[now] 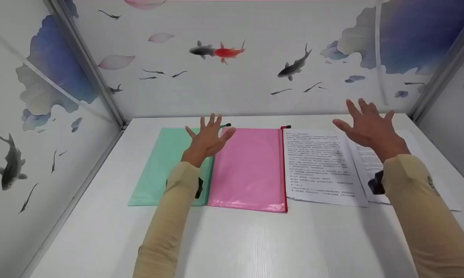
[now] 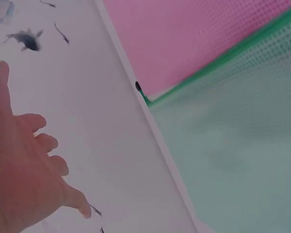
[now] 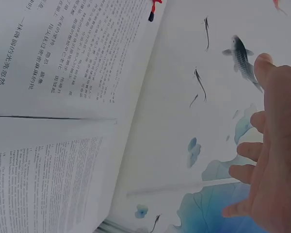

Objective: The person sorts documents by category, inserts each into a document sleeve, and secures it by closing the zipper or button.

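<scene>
My left hand [image 1: 208,137] is raised above the green zip folder [image 1: 154,170] and the pink zip folder [image 1: 249,170], fingers spread and holding nothing. In the left wrist view the same hand [image 2: 26,170] is apart from both folders. My right hand [image 1: 371,125], also spread and holding nothing, hovers over the printed sheets at the right. One stack of printed paper [image 1: 320,166] lies beside the pink folder's red zip edge; a second printed stack [image 1: 374,166] is partly hidden by the right arm. The right wrist view shows print on both stacks.
A white table [image 1: 247,243] carries the folders and papers in a row. White panels [image 1: 247,85] painted with fish and lotus leaves stand at the back and both sides, joined by grey metal posts [image 1: 89,65]. Black zip pulls [image 1: 226,125] stick out at the folders' far corners.
</scene>
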`<action>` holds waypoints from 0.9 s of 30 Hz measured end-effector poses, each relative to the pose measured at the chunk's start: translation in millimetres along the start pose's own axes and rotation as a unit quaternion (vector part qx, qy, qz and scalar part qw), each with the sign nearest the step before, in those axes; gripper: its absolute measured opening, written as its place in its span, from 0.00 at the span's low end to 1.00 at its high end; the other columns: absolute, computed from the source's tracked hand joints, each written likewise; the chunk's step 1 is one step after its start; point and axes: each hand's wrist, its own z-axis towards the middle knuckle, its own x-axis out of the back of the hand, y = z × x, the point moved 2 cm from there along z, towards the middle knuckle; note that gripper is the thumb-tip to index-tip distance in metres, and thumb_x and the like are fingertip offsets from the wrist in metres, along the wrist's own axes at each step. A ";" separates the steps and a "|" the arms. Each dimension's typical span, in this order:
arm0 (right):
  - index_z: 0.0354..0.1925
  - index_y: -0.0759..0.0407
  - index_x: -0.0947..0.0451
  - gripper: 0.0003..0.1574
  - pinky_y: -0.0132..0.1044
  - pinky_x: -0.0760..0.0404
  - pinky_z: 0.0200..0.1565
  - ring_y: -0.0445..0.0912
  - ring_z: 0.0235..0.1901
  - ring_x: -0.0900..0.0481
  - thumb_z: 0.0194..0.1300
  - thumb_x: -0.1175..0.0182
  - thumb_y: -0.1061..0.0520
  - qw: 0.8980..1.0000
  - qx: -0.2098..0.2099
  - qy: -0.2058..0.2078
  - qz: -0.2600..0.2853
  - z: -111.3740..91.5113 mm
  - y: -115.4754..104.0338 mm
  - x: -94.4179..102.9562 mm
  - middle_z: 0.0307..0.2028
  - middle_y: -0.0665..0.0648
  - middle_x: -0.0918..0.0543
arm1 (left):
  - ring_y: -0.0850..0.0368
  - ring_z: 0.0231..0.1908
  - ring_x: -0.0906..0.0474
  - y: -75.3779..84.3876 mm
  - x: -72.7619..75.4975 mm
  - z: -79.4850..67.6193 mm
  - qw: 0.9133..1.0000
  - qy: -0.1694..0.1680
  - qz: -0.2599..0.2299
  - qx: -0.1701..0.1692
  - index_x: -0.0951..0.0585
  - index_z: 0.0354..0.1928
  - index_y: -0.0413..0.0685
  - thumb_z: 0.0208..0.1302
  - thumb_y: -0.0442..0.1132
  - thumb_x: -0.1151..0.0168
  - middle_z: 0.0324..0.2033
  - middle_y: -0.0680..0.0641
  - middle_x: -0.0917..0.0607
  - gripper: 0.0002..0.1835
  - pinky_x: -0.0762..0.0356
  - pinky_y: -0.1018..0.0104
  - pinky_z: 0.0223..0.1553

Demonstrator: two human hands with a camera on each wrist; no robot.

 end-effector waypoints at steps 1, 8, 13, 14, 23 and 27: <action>0.80 0.60 0.66 0.60 0.84 0.71 0.62 0.76 0.74 0.62 0.71 0.64 0.22 1.000 0.000 0.001 0.001 -0.7 0.4 -1.3 0.76 0.77 0.61 | 0.40 0.80 0.73 3.4 -3.2 0.0 1.000 0.000 -0.006 -0.003 0.58 0.81 0.55 0.72 0.72 0.65 0.81 0.46 0.60 0.46 0.83 0.24 0.68; 0.79 0.63 0.64 0.61 0.81 0.64 0.66 0.76 0.73 0.56 0.71 0.63 0.22 1.000 -0.013 0.002 0.023 -6.1 2.2 -15.4 0.75 0.78 0.55 | 0.44 0.80 0.66 28.2 -29.3 -0.6 0.999 -0.008 -0.048 -0.020 0.53 0.81 0.55 0.72 0.71 0.65 0.80 0.47 0.52 0.44 0.80 0.27 0.72; 0.79 0.66 0.63 0.65 0.81 0.61 0.65 0.76 0.73 0.56 0.69 0.58 0.21 0.999 -0.023 0.003 0.049 -10.7 6.3 -26.5 0.75 0.78 0.56 | 0.41 0.80 0.56 42.5 -47.4 -4.5 0.996 0.001 -0.086 -0.025 0.47 0.80 0.55 0.72 0.69 0.60 0.79 0.47 0.43 0.42 0.76 0.28 0.73; 0.79 0.67 0.63 0.66 0.81 0.60 0.65 0.77 0.72 0.55 0.68 0.57 0.21 0.998 -0.025 0.005 0.056 -11.4 7.2 -28.4 0.75 0.78 0.56 | 0.40 0.79 0.54 45.0 -51.0 -5.4 0.995 0.006 -0.096 -0.028 0.46 0.79 0.55 0.72 0.68 0.59 0.78 0.47 0.41 0.41 0.75 0.28 0.73; 0.78 0.67 0.61 0.60 0.76 0.53 0.68 0.76 0.74 0.55 0.72 0.56 0.27 0.977 -0.051 0.032 0.205 -30.3 12.2 -41.4 0.75 0.79 0.58 | 0.48 0.75 0.38 73.6 -90.8 -11.2 0.982 0.017 -0.189 -0.010 0.33 0.74 0.53 0.71 0.58 0.45 0.73 0.49 0.30 0.33 0.40 0.45 0.75; 0.78 0.68 0.60 0.60 0.74 0.50 0.69 0.76 0.74 0.56 0.72 0.58 0.26 0.971 -0.070 0.031 0.225 -37.2 16.8 -43.3 0.75 0.80 0.58 | 0.50 0.74 0.37 86.9 -104.1 -9.6 0.976 0.009 -0.218 0.004 0.30 0.72 0.53 0.72 0.53 0.43 0.72 0.50 0.29 0.30 0.35 0.49 0.73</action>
